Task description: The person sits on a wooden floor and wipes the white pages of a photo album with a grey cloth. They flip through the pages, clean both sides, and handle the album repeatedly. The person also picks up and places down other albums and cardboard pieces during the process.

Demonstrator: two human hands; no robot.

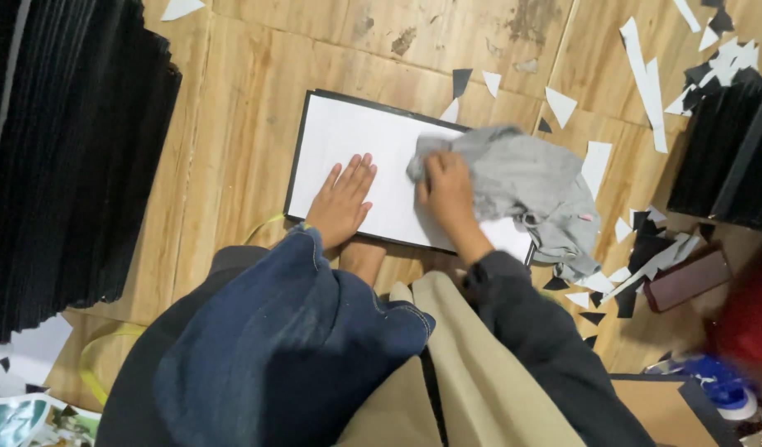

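A white rectangular sheet with a black border (348, 132) lies flat on the wooden floor in the middle of the head view. My left hand (342, 201) rests flat on its near part, fingers spread. My right hand (447, 192) presses a crumpled grey cloth (530, 186) onto the sheet's right half. The cloth trails off the sheet's right edge and hides that corner. My knee in beige trousers (447, 364) and a dark denim sleeve (282, 339) fill the lower middle.
A tall stack of black sheets (67, 157) stands at the left, another black stack (733, 153) at the right. White and black paper scraps (646, 70) litter the floor to the right. A dark brown block (687, 280) and a blue object (724, 385) lie at lower right.
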